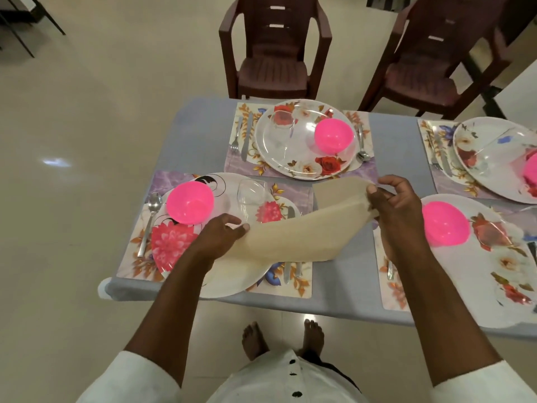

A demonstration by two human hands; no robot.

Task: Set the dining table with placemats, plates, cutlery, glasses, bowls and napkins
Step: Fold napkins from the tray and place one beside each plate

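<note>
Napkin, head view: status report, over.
Left hand and right hand both pinch the beige napkin. Held above the near-left plate, not laid. Wine glass stands close beneath.

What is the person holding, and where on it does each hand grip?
A beige napkin: left hand pinches its near-left end, right hand its far-right edge.

A matt beige cloth napkin (293, 228) is being seen; glossy pink plastic bowls (190, 202), clear glasses (251, 196) and shiny metal spoons (149, 219) are being shown at 9 o'clock; moulded plastic chairs (274, 50) at 12 o'clock.
</note>
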